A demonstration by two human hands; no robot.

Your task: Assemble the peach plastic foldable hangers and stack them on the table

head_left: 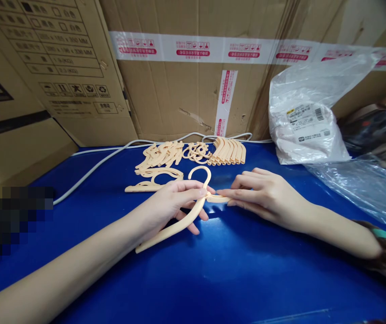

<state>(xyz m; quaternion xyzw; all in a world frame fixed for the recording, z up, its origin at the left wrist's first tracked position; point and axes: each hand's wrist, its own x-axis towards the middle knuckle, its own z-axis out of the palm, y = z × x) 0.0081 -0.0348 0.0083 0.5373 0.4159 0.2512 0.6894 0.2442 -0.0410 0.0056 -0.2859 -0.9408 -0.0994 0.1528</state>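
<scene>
A cream plastic hanger (191, 217) with a curved hook is held above the blue table between my two hands. My left hand (175, 198) pinches it near the joint below the hook, and one long arm slants down toward me. My right hand (263, 193) grips the hanger's other, shorter-looking arm, whose outer end is hidden by the fingers. Behind the left hand lie folded hangers (159, 174). Farther back sit a heap of cream hanger arms (162, 154), a small pile of hooks (197, 153) and a neat row of curved arms (229, 150).
Cardboard boxes (179, 90) stand along the back and left of the blue table (213, 279). A white cable (94, 168) runs along the back edge. At right are a white plastic bag (307, 121) with a label and a clear plastic sheet (358, 184).
</scene>
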